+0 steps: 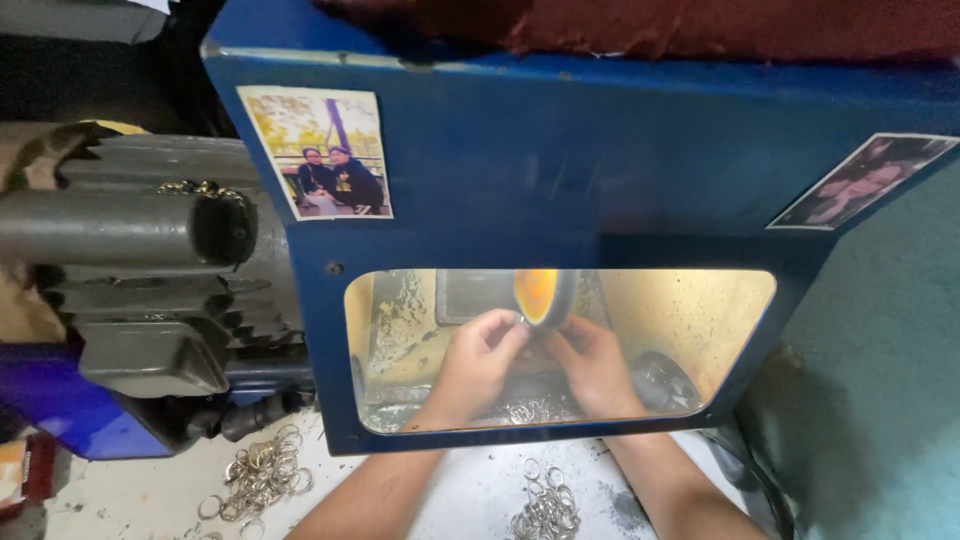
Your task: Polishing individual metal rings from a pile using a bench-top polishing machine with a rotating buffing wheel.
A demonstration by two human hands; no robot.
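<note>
Reaching through the window of a blue guard hood [560, 150], a person presses a small metal ring [524, 321] against the rim of a spinning orange-yellow buffing wheel [538, 295]. Left hand [478, 362] and right hand [597, 365] meet just below the wheel, fingers curled tight and pinching the ring between them from either side, apparently so that it stays steady against the wheel's pull. The clear yellowed pane [690, 320] stands between face and wheel, likely to stop flying dust and grit while leaving the work visible. A grey finned motor [150, 270] sits at nine o'clock from the hands, on the wheel's axis. Loose rings lie within easy reach: one heap [262, 475] at seven o'clock on the white bench [470, 495], another heap [548, 508] at six o'clock between the forearms, and more [535, 410] under the wrists inside the hood. Two photographs are stuck to the hood.
</note>
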